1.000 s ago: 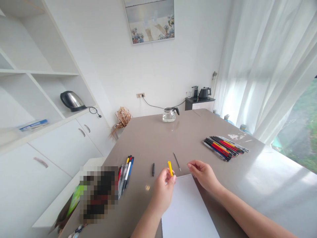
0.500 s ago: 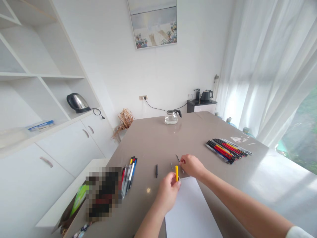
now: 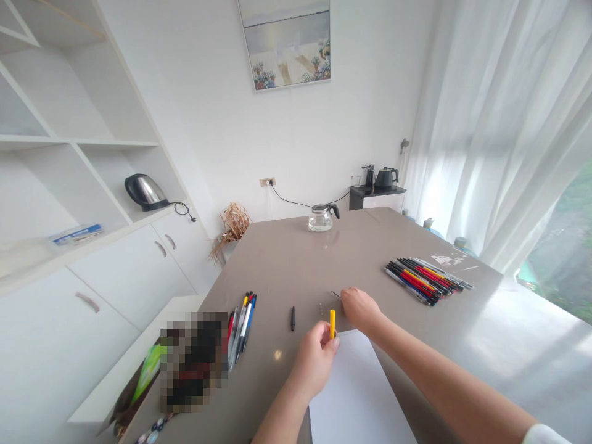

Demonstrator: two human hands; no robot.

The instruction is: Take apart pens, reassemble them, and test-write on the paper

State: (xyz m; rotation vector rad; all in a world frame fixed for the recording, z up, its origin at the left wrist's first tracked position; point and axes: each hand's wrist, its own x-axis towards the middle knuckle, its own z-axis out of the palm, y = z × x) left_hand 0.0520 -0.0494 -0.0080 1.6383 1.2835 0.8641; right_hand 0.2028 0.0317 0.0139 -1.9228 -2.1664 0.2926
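The thin refill [image 3: 336, 295] has swung to a new angle beyond the paper [image 3: 363, 388]; my right hand [image 3: 361, 308] now pinches it, hiding most, so it seems gathered up. My left hand [image 3: 318, 354] still pinches the yellow barrel [image 3: 332, 323] upright, near the spring [image 3: 320, 309].

Paper [image 3: 358, 394] in front, refill [image 3: 336, 295] beyond, pens [image 3: 423, 280] either side

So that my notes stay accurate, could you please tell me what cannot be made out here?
In the head view:
- Thin rod: one end hidden by the right hand.
- Yellow tube: lower end hidden by the left hand.
- Paper: near end cut off by the bottom edge.
- Dark item: details masked by pixelation.
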